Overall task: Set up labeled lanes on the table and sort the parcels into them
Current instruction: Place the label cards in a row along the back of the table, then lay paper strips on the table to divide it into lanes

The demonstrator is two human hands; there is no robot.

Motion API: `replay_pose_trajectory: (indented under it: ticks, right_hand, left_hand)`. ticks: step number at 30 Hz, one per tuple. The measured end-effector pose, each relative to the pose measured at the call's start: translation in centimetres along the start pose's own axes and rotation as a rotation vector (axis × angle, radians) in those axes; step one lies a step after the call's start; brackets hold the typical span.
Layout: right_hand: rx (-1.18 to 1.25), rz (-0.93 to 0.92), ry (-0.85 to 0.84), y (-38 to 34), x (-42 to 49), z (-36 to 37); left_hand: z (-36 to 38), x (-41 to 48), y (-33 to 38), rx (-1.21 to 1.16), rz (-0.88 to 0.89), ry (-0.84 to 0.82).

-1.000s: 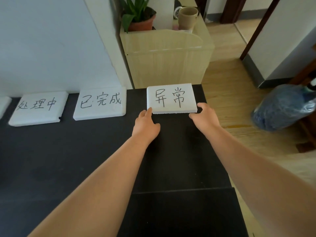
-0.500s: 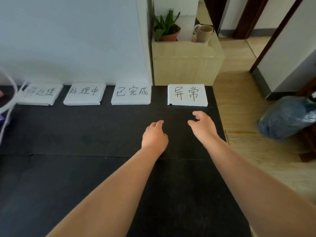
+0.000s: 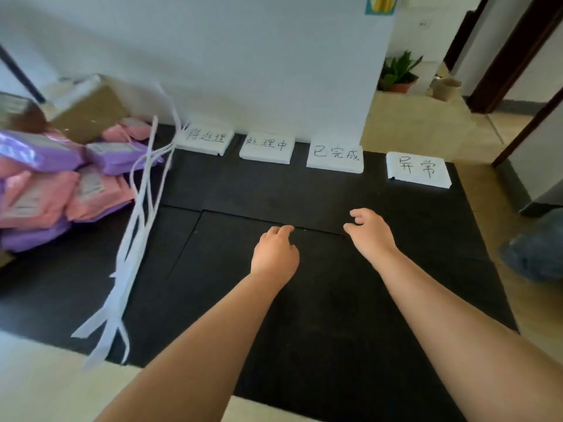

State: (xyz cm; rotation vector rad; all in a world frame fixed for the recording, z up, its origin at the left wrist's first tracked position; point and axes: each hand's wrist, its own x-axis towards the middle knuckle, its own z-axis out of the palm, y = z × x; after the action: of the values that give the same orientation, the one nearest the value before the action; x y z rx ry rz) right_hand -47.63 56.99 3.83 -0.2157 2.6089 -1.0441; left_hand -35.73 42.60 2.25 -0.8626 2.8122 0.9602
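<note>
Right hand [image 3: 370, 233] farther from rectangular foam slab [image 3: 418, 170]

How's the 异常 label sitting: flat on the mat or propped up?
Flat. The 异常 label lies face up on the black mat, writing fully readable, with nothing touching it.

Four white label blocks [image 3: 334, 158] line the far edge of the black mat [image 3: 304, 300], pink and purple parcels [image 3: 61, 184] heaped at its left beside loose white strips [image 3: 134, 233], while the left hand [image 3: 275, 254] and right hand [image 3: 370, 231] hover, fingers loosely curled, holding nothing.
</note>
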Motion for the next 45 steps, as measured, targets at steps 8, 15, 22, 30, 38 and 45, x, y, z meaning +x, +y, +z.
replay_pose_trajectory:
  ticks: [8,15,22,30,38,45]
  right_hand:
    - [0.032,-0.023,-0.219,-7.6,-10.3,12.9]
    - [0.02,-0.093,-0.353,-12.9,-12.4,18.9]
    - [0.015,-0.167,-0.47,-16.8,-10.9,23.9]
    - [-0.065,-0.166,-0.562,-18.5,-11.8,30.1]
    - [-0.15,-0.077,-0.508,-20.6,-11.0,35.8]
    - [-0.18,0.0,-0.493,-23.0,-11.1,40.1]
  left_hand:
    - [-7.7,-8.7,-15.9,0.014,-0.212,0.066]
    - [-12.5,-9.1,-21.3,-0.01,-0.31,0.14]
    - [-14.9,-8.6,-26.2,-0.07,-0.429,0.26]
    - [-15.5,-6.6,-31.7,-0.161,-0.565,0.272]
    - [-17.7,-1.1,-37.4,-0.178,-0.554,0.108]
    - [-17.9,4.0,-40.1,-0.192,-0.483,-0.076]
